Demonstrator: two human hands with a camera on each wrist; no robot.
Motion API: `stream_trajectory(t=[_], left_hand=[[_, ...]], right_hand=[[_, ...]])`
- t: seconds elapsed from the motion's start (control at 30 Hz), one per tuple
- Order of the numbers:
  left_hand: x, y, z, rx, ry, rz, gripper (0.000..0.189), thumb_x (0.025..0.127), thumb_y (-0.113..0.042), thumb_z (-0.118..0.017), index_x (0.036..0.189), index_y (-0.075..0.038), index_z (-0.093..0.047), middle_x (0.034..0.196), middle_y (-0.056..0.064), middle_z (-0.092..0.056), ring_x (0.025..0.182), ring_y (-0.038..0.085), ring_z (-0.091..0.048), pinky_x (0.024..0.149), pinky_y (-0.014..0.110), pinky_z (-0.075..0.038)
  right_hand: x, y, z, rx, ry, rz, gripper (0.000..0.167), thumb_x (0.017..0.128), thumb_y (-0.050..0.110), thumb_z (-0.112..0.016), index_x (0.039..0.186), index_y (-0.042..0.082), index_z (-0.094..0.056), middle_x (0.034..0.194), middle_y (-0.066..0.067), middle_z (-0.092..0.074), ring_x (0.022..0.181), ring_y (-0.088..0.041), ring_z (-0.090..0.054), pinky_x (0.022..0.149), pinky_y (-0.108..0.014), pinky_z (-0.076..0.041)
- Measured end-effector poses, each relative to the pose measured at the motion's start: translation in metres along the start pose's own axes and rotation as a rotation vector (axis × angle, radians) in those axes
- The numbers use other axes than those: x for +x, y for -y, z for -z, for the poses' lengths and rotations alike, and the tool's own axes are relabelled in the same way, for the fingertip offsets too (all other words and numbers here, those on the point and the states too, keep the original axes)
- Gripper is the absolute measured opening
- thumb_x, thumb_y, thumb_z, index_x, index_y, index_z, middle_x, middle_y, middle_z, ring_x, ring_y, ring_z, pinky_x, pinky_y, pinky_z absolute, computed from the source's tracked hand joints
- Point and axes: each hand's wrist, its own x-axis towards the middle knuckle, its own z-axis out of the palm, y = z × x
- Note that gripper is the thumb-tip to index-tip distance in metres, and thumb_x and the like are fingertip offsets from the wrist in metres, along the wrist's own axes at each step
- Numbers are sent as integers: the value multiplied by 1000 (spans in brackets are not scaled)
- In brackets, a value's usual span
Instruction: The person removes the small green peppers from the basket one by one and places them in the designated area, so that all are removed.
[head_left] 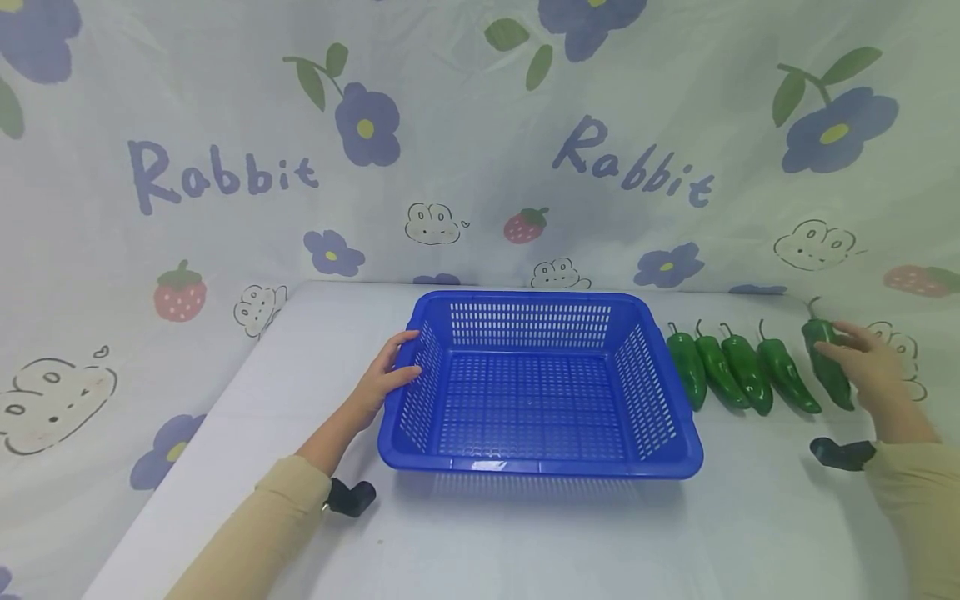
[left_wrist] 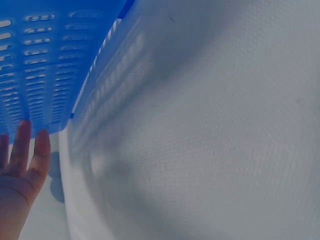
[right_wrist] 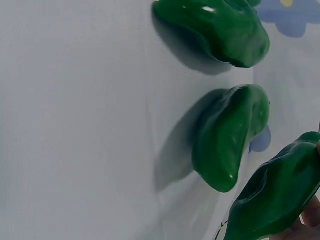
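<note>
My left hand (head_left: 382, 379) is at the left side of a blue plastic basket (head_left: 540, 465), its thumb and a finger touching the rim. In the left wrist view, straight fingers (left_wrist: 20, 157) lie against the basket's slotted outer wall (left_wrist: 42, 75). At the far right, my right hand (head_left: 870, 362) holds a glossy green chili pepper (head_left: 828, 367) with a curved stem. The right wrist view shows this pepper (right_wrist: 277, 187) gripped at the lower right, with much of the hand out of frame. Several similar green peppers (head_left: 746, 375) lie in a row beside the basket's right wall.
The basket stands on a white-covered table (head_left: 525, 542), and its slotted floor (head_left: 532, 400) shows from above. Behind the table hangs a white curtain (head_left: 465, 125) printed with flowers, strawberries and rabbits. A black wrist device (head_left: 348, 497) sits at each cuff.
</note>
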Motion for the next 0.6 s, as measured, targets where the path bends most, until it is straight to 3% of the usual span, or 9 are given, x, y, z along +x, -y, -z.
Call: stream_trajectory(t=[0.23,0.6], left_hand=[[0,0,0,1,5,-6,60,89,-20,-46,143,-15,-19,147,23,-18,129,45,-30,99,60,-32],[0,1,0,0,3,-1,60,89,-20,-46,143,-15,-20,147,23,-19,129,45,-30,99,60,-31]], right_hand=[[-27,22,-9,-84,6,87,76,90,44,-47,143,3,-11,146,-30,-8,128,-56,-14,94,-70,-23],[-23,15,-16,-206,-2,119,74,90,43,-48,141,0,-16,143,-33,-14,125,-58,-20,93,-68,-27]])
